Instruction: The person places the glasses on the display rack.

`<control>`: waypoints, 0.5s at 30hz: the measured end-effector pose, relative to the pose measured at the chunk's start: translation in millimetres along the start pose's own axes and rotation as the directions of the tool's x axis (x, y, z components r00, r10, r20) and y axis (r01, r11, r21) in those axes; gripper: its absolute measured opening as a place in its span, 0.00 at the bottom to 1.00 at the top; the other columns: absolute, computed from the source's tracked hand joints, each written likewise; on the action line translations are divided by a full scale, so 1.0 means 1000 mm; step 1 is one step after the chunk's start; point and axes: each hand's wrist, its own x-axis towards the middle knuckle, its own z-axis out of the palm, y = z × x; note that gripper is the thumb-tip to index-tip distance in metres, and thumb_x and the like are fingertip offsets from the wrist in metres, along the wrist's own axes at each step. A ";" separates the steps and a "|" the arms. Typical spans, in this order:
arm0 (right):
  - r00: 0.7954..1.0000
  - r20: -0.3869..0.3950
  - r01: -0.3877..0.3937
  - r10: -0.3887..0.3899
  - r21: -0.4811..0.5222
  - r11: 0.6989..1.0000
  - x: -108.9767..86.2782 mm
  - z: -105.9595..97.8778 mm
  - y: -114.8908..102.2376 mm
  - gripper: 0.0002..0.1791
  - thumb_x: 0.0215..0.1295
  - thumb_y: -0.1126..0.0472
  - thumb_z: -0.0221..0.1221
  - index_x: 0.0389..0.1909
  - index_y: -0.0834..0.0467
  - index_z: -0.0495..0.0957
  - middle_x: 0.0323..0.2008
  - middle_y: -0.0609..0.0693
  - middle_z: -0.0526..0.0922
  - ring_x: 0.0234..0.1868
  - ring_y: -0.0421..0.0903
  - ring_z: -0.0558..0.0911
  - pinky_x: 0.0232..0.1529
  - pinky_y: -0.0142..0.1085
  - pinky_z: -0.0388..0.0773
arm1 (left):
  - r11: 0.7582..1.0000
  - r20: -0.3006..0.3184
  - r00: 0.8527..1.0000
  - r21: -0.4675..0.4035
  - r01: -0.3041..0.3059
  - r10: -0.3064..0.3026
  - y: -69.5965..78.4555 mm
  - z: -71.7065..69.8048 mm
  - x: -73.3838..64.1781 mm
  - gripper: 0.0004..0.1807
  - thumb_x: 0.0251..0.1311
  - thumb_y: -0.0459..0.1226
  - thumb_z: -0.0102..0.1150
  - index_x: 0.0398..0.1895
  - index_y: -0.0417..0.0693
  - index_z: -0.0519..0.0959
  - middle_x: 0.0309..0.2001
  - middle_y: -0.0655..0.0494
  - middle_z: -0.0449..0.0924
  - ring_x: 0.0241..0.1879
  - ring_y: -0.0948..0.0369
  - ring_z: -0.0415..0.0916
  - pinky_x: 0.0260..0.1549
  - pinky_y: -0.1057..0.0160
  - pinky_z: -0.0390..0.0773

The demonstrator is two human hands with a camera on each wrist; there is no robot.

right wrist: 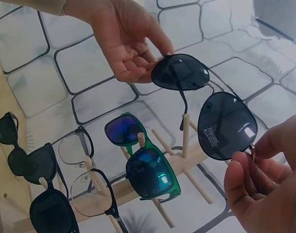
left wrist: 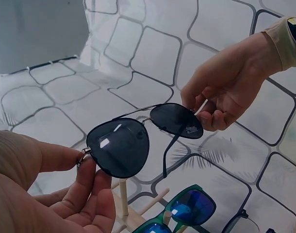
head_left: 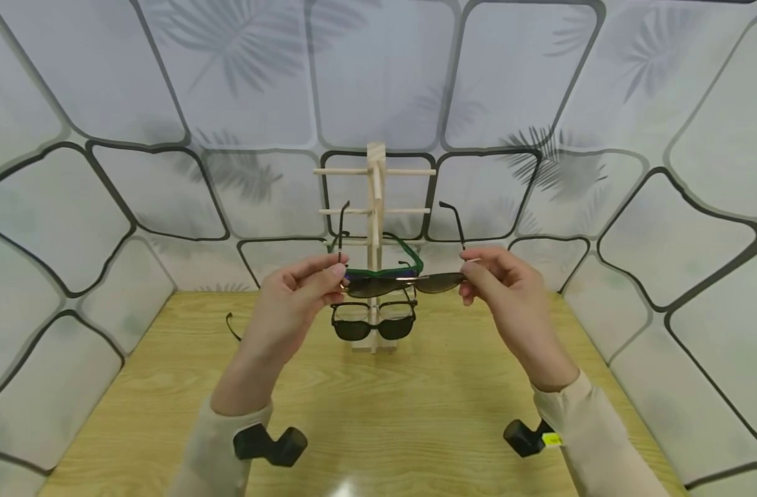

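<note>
A pair of aviator sunglasses [head_left: 372, 286] with dark lenses and thin metal frame is held level in front of the rack, temples unfolded and pointing away. My left hand [head_left: 291, 297] pinches it at the left hinge between thumb and fingers. At the other hinge, the right hand [head_left: 508, 293] grips it the same way. Small print shows on one dark lens [right wrist: 228, 126] in the right wrist view. Just behind and below are green-framed sunglasses [right wrist: 150, 172] with blue mirrored lenses, resting on the wooden rack [head_left: 376, 155].
Lower on the rack sit half-rimmed clear glasses [right wrist: 92, 191] and black sunglasses [right wrist: 53, 211]. Its two upper crossbars [head_left: 409, 172] carry no glasses. Another dark pair [right wrist: 7, 131] lies on the wooden table [head_left: 403, 414], mostly behind my left hand in the head view. Patterned cloth walls [head_left: 378, 76] surround the table.
</note>
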 end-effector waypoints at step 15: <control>0.999 0.023 -0.034 0.034 -0.023 0.999 0.023 0.014 -0.005 0.12 0.77 0.59 0.61 0.55 0.58 0.83 0.30 0.48 0.84 0.31 0.44 0.84 0.37 0.35 0.87 | 1.000 -0.059 0.998 0.018 -0.003 0.004 0.005 -0.013 0.015 0.24 0.80 0.33 0.53 0.74 0.35 0.71 0.55 0.65 0.83 0.47 0.65 0.81 0.52 0.69 0.83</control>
